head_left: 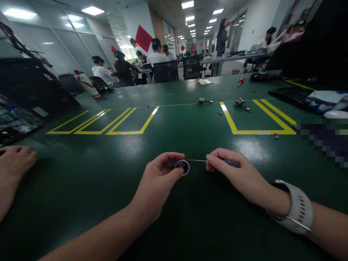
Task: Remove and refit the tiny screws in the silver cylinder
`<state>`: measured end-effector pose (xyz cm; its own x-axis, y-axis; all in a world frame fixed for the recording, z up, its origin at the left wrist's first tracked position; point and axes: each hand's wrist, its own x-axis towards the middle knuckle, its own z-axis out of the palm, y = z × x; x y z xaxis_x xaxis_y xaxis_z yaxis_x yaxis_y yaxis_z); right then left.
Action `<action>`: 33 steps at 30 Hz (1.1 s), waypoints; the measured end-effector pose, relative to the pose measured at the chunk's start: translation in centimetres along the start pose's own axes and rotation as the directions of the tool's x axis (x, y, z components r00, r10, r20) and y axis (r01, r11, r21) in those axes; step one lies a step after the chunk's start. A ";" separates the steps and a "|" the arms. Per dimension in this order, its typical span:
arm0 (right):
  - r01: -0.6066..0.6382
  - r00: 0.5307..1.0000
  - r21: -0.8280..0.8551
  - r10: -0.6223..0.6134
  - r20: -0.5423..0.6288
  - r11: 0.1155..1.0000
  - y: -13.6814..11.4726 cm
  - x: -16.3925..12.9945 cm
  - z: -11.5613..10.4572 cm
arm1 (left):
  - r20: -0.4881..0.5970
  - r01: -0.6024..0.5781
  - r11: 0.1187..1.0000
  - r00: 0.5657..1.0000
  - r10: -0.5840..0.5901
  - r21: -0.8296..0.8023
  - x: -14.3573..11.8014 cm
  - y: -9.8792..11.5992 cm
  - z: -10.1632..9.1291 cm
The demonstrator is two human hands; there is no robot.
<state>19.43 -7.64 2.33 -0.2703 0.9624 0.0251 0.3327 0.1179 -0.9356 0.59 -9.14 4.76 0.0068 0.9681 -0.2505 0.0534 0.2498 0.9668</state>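
My left hand (160, 177) pinches a small round metal ring-shaped part (186, 167) between thumb and fingers, its open face turned towards me. In my right hand (231, 170) is a screwdriver (198, 160) with a thin steel shaft and a dark purple handle, held level and pointing left. The screwdriver's tip is at the right edge of the round part; I cannot tell whether it touches. A pale watch band circles my right wrist. Both hands are just above the green table (185, 232).
Two metal drill chucks with shafts (201, 100) (240, 103) lie further back. Small metal bits (276, 136) lie near yellow tape rectangles (258, 132). A red tool (241, 80), a dark power tool (265, 77) and gloves (326, 100) are at the back right. Another person's hand (16, 163) rests at the left.
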 end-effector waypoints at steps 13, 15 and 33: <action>0.035 0.998 -0.044 -0.033 0.045 0.998 -1.1 -0.6 0.3 | -0.029 0.005 1.000 1.000 -0.004 0.027 0.4 -0.1 0.0; 0.035 0.999 -0.051 -0.033 0.043 0.998 -1.2 -0.5 0.3 | -0.037 0.001 0.999 0.999 0.001 0.034 0.4 -0.1 0.1; 0.111 0.994 -0.223 -0.106 0.033 0.969 -2.0 -1.3 0.5 | -0.037 -0.020 1.000 0.999 0.019 -0.017 0.7 -0.1 0.0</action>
<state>18.71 -9.28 4.01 -0.3341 0.9359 0.1122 0.4935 0.2751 -0.8251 0.62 -8.54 4.49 -0.0289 0.9728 -0.2300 0.0366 0.2310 0.9723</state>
